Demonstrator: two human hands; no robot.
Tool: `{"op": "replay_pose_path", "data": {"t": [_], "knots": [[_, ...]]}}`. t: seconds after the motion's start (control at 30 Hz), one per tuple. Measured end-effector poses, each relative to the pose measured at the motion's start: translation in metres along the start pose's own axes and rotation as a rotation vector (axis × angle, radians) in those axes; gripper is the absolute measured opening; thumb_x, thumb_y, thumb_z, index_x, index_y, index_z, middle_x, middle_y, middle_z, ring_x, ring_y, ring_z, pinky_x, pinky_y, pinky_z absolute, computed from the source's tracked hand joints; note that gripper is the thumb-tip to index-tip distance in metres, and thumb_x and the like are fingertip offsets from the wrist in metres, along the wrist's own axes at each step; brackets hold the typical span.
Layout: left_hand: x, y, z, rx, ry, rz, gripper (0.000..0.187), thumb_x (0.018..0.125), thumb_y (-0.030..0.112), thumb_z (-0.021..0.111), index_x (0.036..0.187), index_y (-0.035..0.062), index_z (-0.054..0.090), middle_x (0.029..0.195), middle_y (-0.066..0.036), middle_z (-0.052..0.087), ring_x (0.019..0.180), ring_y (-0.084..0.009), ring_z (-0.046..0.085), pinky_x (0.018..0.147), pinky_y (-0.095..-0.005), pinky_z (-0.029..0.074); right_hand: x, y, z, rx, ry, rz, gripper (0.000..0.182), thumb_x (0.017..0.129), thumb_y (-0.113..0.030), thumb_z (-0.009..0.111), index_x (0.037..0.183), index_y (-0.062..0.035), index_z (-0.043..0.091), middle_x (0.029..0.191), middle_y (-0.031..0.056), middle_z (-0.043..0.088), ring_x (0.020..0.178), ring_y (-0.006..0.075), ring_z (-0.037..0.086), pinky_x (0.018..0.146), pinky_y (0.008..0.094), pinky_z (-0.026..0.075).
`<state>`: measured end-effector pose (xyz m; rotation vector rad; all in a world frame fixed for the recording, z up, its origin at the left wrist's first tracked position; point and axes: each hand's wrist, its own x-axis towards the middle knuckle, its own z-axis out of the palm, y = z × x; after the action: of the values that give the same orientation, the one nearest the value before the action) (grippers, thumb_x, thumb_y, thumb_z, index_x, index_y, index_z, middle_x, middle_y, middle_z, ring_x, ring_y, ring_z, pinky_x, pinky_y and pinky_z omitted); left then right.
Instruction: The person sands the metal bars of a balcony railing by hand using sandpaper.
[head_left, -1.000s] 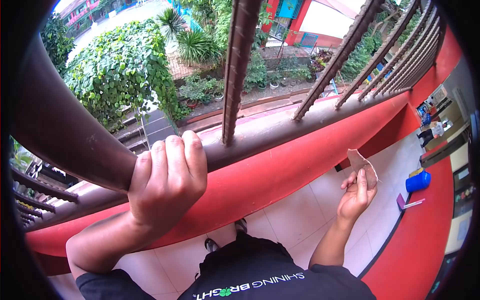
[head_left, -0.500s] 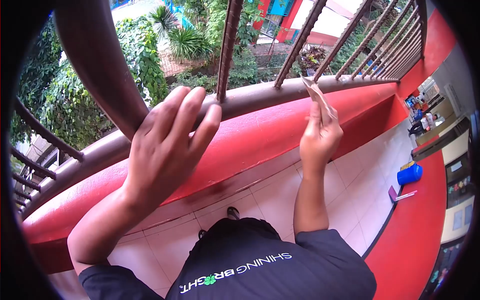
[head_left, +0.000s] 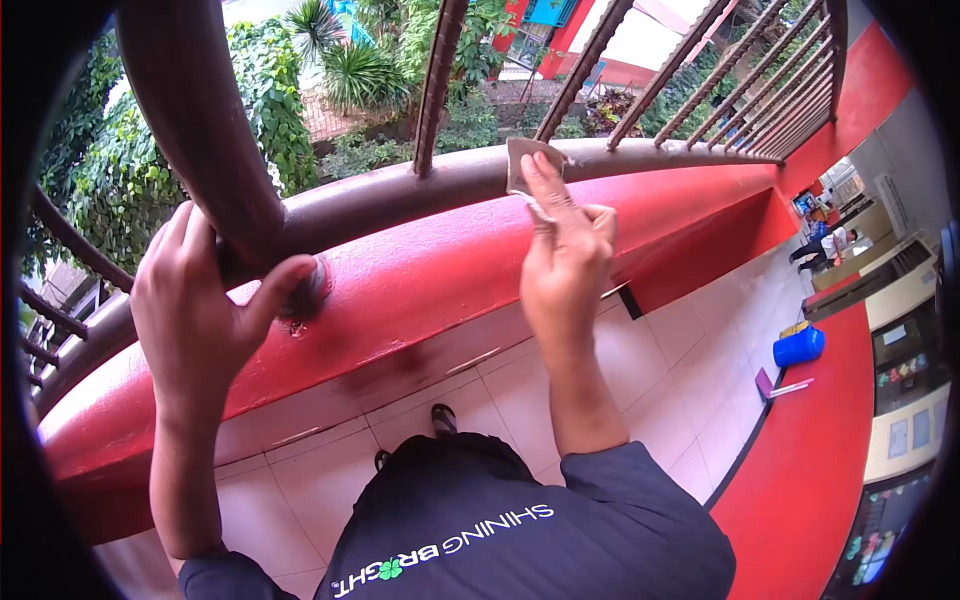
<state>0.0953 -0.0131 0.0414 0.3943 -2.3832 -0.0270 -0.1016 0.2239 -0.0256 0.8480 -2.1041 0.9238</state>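
Note:
My right hand (head_left: pixel 570 245) presses a folded, grey-brown piece of sandpaper (head_left: pixel 521 165) against the brown lower rail (head_left: pixel 385 195) of a metal railing. Two fingers lie extended over the sheet; the others are curled. To the left, my left hand (head_left: pixel 195 300) grips the same rail beside the thick upright post (head_left: pixel 205 120). Its fingers go over the far side and are partly hidden, while the thumb points right below the post. A short round support (head_left: pixel 315 285) joins the rail to the red ledge (head_left: pixel 440 260) underneath.
Twisted bars (head_left: pixel 440 90) rise from the rail, with plants (head_left: pixel 365 75) beyond. Behind the ledge runs a tiled floor (head_left: pixel 650 365). On a red bench-like surface (head_left: pixel 800 450) at right stand a blue container (head_left: pixel 799 347) and a small purple item (head_left: pixel 765 384). A person (head_left: pixel 828 246) is farther off.
My left hand has moved left and down from the right of the post to grip the rail on its left. My right hand has moved left, laying the sandpaper flat against the rail.

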Motion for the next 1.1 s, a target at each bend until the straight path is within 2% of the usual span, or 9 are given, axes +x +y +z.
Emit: {"op": "replay_pose_path", "data": {"t": [0.07, 0.2, 0.33, 0.43, 0.57, 0.7, 0.83, 0.93, 1.1], "knots": [[0.013, -0.007, 0.010, -0.046, 0.097, 0.057, 0.056, 0.086, 0.062, 0.081, 0.086, 0.0069, 0.076, 0.073, -0.011, 0.070, 0.064, -0.0328, 0.071, 0.061, -0.0436, 0.055, -0.016, -0.038, 0.003, -0.026, -0.044, -0.129, 0.057, 0.088, 0.007, 0.063, 0.138, -0.0191, 0.075, 0.137, 0.0030, 0.073, 0.084, 0.0278, 0.051, 0.084, 0.0363, 0.045], [0.008, -0.010, 0.019, 0.157, 0.094, -0.007, 0.064, 0.088, 0.071, 0.074, 0.075, 0.0077, 0.075, 0.064, -0.012, 0.068, 0.061, -0.0341, 0.071, 0.060, -0.0441, 0.057, -0.003, -0.023, 0.005, -0.102, 0.025, 0.088, 0.061, 0.084, 0.005, 0.065, 0.138, -0.0211, 0.074, 0.139, 0.0039, 0.073, 0.087, 0.0270, 0.051, 0.086, 0.0380, 0.043], [0.007, -0.009, 0.020, 0.207, 0.120, -0.009, 0.066, 0.087, 0.072, 0.073, 0.072, 0.0078, 0.074, 0.061, -0.013, 0.066, 0.058, -0.0345, 0.071, 0.058, -0.0448, 0.057, -0.031, -0.057, 0.012, 0.017, -0.122, -0.221, 0.066, 0.084, 0.004, 0.066, 0.145, -0.0185, 0.069, 0.144, 0.0049, 0.070, 0.086, 0.0270, 0.048, 0.086, 0.0395, 0.043], [0.007, -0.009, 0.022, 0.237, 0.136, -0.013, 0.068, 0.086, 0.073, 0.073, 0.069, 0.0082, 0.074, 0.058, -0.013, 0.065, 0.056, -0.0348, 0.070, 0.055, -0.0445, 0.057, -0.002, -0.031, 0.018, -0.045, 0.066, 0.077, 0.066, 0.086, 0.000, 0.066, 0.147, -0.0248, 0.068, 0.147, -0.0034, 0.068, 0.096, 0.0243, 0.052, 0.093, 0.0380, 0.035], [0.008, -0.013, 0.025, 0.215, 0.156, -0.013, 0.069, 0.086, 0.075, 0.073, 0.067, 0.0084, 0.073, 0.057, -0.012, 0.065, 0.053, -0.0337, 0.070, 0.053, -0.0426, 0.056, -0.026, -0.053, 0.023, -0.031, -0.062, -0.060, 0.065, 0.088, -0.001, 0.065, 0.149, -0.0248, 0.067, 0.153, -0.0054, 0.063, 0.097, 0.0259, 0.053, 0.095, 0.0394, 0.037], [0.007, -0.012, 0.028, 0.209, 0.175, -0.022, 0.071, 0.086, 0.077, 0.070, 0.067, 0.0084, 0.073, 0.055, -0.013, 0.063, 0.053, -0.0330, 0.070, 0.052, -0.0419, 0.057, -0.007, -0.030, 0.015, -0.012, 0.069, 0.079, 0.056, 0.093, -0.005, 0.067, 0.143, -0.0282, 0.071, 0.144, -0.0043, 0.070, 0.094, 0.0236, 0.052, 0.092, 0.0378, 0.037], [0.007, -0.014, 0.027, 0.203, 0.166, -0.022, 0.073, 0.086, 0.078, 0.069, 0.067, 0.0079, 0.074, 0.056, -0.014, 0.063, 0.053, -0.0330, 0.070, 0.052, -0.0420, 0.057, -0.001, -0.057, 0.004, -0.096, -0.062, -0.153, 0.041, 0.099, -0.005, 0.068, 0.136, -0.0207, 0.075, 0.133, 0.0064, 0.075, 0.081, 0.0287, 0.054, 0.084, 0.0384, 0.049], [0.006, -0.010, 0.027, 0.215, 0.178, -0.034, 0.075, 0.085, 0.079, 0.069, 0.066, 0.0070, 0.074, 0.056, -0.015, 0.063, 0.054, -0.0336, 0.070, 0.052, -0.0423, 0.057, 0.019, -0.050, 0.006, -0.120, -0.029, -0.048, 0.040, 0.097, -0.008, 0.072, 0.134, -0.0225, 0.076, 0.102, 0.0148, 0.076, 0.079, 0.0295, 0.053, 0.079, 0.0418, 0.049], [0.007, -0.013, 0.026, 0.222, 0.177, -0.032, 0.076, 0.084, 0.079, 0.070, 0.066, 0.0060, 0.074, 0.057, -0.015, 0.064, 0.055, -0.0346, 0.071, 0.053, -0.0429, 0.057, 0.035, -0.041, -0.002, -0.161, -0.101, 0.041, 0.031, 0.102, -0.013, 0.068, 0.131, -0.0191, 0.077, 0.098, 0.0133, 0.077, 0.080, 0.0322, 0.055, 0.079, 0.0388, 0.048]]}}
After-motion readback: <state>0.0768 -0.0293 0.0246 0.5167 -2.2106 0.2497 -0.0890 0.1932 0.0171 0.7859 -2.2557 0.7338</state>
